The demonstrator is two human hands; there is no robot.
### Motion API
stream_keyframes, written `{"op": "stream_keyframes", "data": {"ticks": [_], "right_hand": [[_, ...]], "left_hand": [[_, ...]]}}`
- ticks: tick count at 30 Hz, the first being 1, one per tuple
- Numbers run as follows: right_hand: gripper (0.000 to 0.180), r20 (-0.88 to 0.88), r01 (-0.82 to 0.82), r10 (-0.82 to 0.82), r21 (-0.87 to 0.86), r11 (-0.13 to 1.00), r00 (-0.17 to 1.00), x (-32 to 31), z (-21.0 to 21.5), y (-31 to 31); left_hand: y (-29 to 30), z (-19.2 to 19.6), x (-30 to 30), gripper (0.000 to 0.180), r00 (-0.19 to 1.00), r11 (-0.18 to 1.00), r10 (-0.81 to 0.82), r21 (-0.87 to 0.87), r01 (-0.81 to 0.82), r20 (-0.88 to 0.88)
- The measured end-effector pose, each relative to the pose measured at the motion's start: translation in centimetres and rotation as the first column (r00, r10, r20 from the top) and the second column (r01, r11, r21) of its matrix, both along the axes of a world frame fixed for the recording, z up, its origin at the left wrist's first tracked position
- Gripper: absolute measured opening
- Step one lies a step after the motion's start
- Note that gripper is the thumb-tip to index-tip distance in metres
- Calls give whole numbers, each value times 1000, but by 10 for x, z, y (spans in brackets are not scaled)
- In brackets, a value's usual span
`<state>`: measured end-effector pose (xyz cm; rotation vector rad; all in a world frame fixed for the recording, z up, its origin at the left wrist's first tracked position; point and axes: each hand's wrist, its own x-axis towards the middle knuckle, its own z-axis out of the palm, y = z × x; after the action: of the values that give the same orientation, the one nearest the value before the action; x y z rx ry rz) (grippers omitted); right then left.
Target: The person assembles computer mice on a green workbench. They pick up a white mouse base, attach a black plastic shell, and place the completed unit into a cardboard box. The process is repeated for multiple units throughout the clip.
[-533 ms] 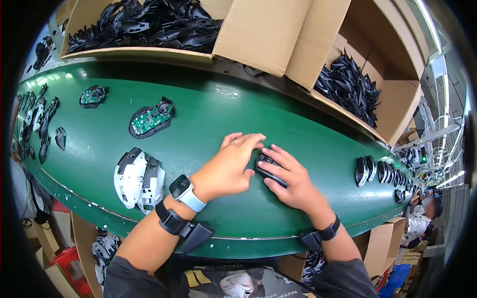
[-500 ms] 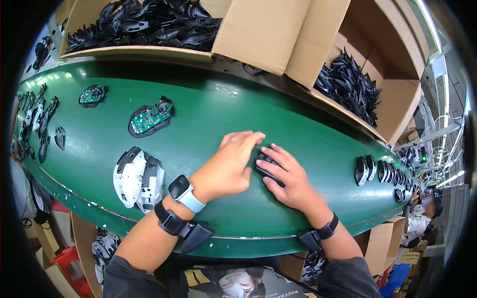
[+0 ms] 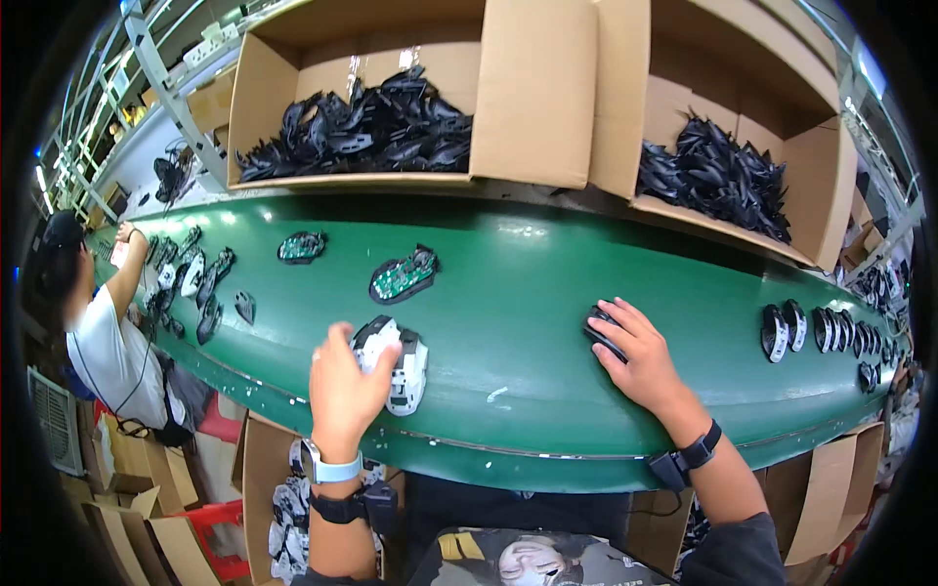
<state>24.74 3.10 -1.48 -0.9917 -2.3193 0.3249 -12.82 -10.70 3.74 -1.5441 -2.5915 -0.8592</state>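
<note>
Currently works at a long green table [image 3: 528,293], with cardboard boxes [image 3: 535,93] of black parts [image 3: 376,132] beyond both hands. Spreads the left hand [image 3: 348,394] over the edge of the white shells [image 3: 412,376], thumb well apart from the fingers; shows no firm hold there, and cannot tell whether touching. Could knock one shell against the other by pinching at a slant, with both lying side by side at that grip. Could also brush the bare circuit board [image 3: 404,280], near and just beyond the same grip, by overreaching. Curls the right hand [image 3: 642,356] closed over a dark mouse [image 3: 594,332], on the table beneath the fingers, thumb along the near side. Risks dragging or tipping that mouse through a sideways pull, with attention drawn toward the left grip.
</note>
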Motion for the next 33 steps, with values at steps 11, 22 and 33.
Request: {"op": "stream_keyframes", "data": {"ticks": [11,22,33], "right_hand": [[52,117,641,-685,268,719,719,191,-8,23],[29,351,375,-367,47,926,862,41,83,251],[14,-504,8,-180,-323,946,845,14,97,114]], "left_hand": [[77,31,112,55,613,655,-733,549,519,295],[124,-62,160,57,163,599,-756,569,562,634],[133,-59,138,69,-203,652,-580,599,464,789]]}}
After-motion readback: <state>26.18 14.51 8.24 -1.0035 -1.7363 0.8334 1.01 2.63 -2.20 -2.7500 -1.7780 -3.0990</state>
